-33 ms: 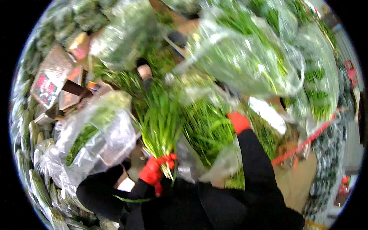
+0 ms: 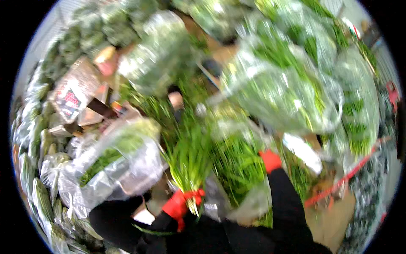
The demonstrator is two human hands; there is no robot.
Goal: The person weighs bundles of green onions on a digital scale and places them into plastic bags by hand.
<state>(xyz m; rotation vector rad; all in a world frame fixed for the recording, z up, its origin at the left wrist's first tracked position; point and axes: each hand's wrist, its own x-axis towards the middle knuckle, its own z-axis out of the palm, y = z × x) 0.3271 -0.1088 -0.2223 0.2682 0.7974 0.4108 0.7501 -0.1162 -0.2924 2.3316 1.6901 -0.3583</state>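
Green bunch (image 2: 187, 167) stays clenched in our left hand (image 2: 176, 205); right hand (image 2: 271, 161) beside loose greens (image 2: 237, 169), grip unclear; only our view shifts.

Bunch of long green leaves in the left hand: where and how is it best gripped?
Probably around its pale lower stems, coming from the near side, where the left hand closes on them. The bunch narrows there into a compact neck, while its leaves fan out loosely toward the far side.

Left fingers (image 2: 196, 194) are curled tight, the right arm (image 2: 288, 199) stretched forward and outward.
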